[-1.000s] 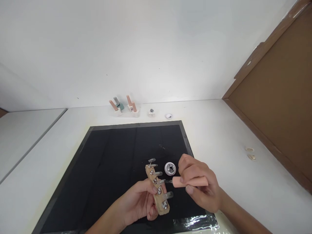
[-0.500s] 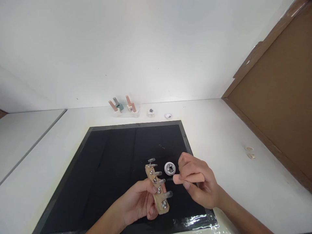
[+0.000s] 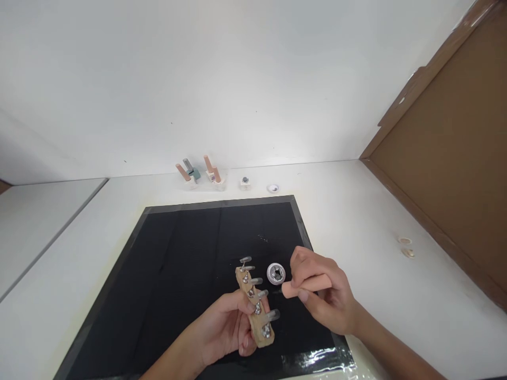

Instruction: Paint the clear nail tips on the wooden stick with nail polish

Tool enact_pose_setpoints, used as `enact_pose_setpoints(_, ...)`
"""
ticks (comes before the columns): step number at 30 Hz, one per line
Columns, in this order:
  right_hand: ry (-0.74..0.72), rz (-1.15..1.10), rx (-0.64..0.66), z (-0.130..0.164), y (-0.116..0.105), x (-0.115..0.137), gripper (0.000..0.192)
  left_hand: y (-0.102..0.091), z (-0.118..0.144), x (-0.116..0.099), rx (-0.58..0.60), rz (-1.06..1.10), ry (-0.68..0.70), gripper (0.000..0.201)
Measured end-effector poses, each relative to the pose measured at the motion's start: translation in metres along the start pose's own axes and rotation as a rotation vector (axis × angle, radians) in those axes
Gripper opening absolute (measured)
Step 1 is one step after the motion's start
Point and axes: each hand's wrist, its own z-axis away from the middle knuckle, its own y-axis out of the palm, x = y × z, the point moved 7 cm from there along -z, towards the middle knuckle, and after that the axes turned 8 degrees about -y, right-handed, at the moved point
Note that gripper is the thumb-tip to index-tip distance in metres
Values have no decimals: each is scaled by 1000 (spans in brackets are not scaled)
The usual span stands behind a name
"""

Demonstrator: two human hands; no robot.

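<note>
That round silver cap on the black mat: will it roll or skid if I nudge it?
The round silver cap lies flat on its face, so rolling seems unlikely. It looks small and light, so it would probably slide across the black mat. Its shiny surface may be slippery to pinch.

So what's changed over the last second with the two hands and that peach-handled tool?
The right hand has slid forward along the peach-handled tool, so less of the handle shows, and its dark tip has drawn back a little from the wooden strip of nail tips. The left hand holds the strip as before. The small round metal piece on the black mat has not moved.
</note>
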Motion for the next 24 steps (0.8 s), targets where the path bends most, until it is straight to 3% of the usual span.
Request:
enact_pose_setpoints(8, 54, -69, 53, 0, 6, 0, 20, 2, 0, -1, -34, -15, 0, 15)
enact_pose_setpoints(14, 132, -69, -45, 4, 0, -8, 15, 1, 3, -2, -47, -65, 48, 16)
enact_pose_setpoints(19, 153, -126, -12, 5, 4, -8, 11, 1, 4, -1, -68, -78, 49, 17)
enact_pose_setpoints(24, 182, -97, -74, 6, -1, -11, 14, 3, 5, -1, -44, -97, 75, 16)
